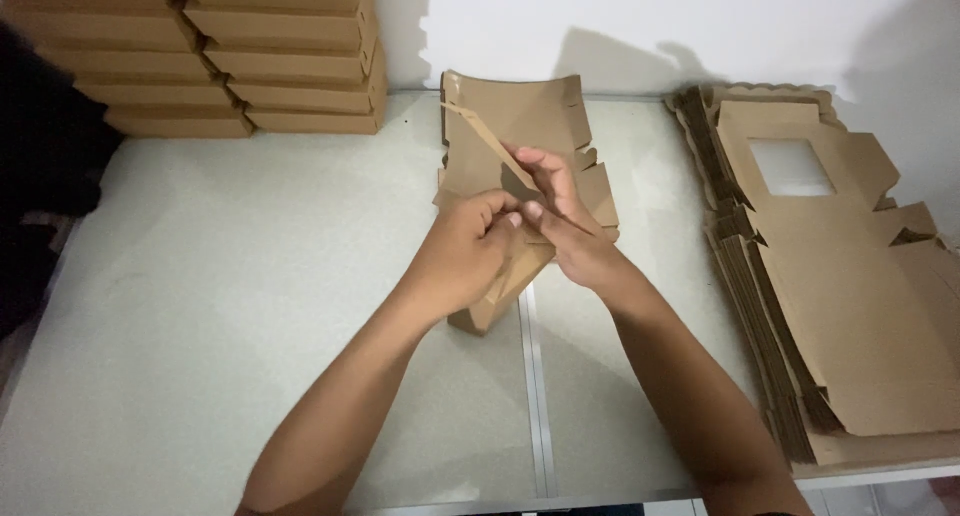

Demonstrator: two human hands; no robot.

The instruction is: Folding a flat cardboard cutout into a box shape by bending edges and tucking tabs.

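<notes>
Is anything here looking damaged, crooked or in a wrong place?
Nothing stands out. Both hands, left hand and right hand, hold a half-folded brown box blank. Flat blanks and folded boxes sit in fairly neat stacks.

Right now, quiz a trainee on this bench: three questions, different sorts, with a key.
1. True or false: both hands, left hand and right hand, touch the box blank.
2. Where is the pile of flat blanks? A) person's right B) person's left C) on the floor
3. Fill in: the folded boxes are stacked at the far ____ corner of the table.
Key: 1 true; 2 A; 3 left.
</notes>
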